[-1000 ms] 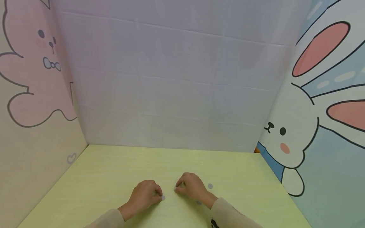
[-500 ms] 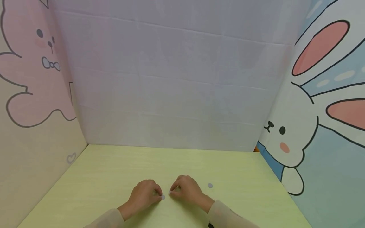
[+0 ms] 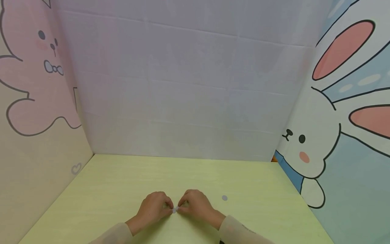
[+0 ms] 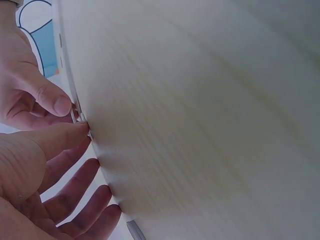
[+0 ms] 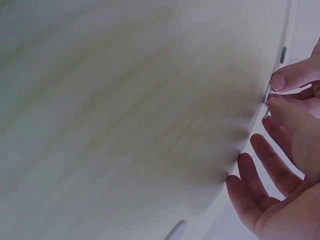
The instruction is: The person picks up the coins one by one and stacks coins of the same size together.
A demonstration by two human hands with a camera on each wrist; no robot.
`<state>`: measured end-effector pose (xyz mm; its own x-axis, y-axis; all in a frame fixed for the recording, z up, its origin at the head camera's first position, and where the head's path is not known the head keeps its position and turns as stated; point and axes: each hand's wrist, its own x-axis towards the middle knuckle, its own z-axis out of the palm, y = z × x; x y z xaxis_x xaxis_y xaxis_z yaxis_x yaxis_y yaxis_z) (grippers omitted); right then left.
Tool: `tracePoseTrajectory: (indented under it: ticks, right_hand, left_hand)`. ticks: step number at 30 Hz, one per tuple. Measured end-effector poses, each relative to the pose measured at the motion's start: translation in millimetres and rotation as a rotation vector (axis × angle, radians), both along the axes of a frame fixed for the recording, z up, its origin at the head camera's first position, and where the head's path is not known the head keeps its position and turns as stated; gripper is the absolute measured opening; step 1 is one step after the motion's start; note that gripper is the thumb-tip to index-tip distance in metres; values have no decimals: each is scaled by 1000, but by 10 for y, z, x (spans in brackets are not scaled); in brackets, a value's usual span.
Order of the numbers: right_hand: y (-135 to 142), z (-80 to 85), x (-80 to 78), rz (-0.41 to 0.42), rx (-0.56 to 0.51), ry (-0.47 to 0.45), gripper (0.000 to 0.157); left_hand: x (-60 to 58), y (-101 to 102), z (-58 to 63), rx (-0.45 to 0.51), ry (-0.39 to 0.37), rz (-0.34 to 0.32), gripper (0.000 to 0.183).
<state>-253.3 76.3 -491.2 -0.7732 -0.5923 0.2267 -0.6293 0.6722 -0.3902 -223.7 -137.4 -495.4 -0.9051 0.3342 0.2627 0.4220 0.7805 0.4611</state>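
Pinching the edge of a small grey disc on the counter with the left hand, just left of that disc, thumb and fingers bent. Holding a pale disc just right of the grey disc with the right hand, likewise pinching, thumb to finger. Cannot make out any touch or gap between the two. Having a spare disc flat on the counter too, well right of the grey disc. Probably at the step of bringing one disc up against the other; next calls for keeping the grey disc still, lining up edges and pressing gently.
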Motion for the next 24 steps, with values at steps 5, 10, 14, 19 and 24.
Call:
tracePoseTrajectory:
  ticks: [5, 10, 14, 19, 24]
  right_hand:
    - [-34, -17, 9, -3, 17, 16, 10]
    - [-55, -3, 32, -2, 21, 20, 11]
    - [-64, 8, 47, -7, 20, 12, 12]
    - [-78, 10, 49, -7, 21, 9, 11]
    - [-94, -7, 33, -5, 29, 15, 10]
  left_hand:
    - [-8, -12, -14, 2, 5, -3, 16]
    - [-5, -17, -11, 7, 0, -7, 16]
    - [-9, -19, -17, 2, 3, -6, 15]
    - [-19, -28, -30, 1, 3, -11, 15]
    - [-16, -29, -24, 14, -3, -14, 15]
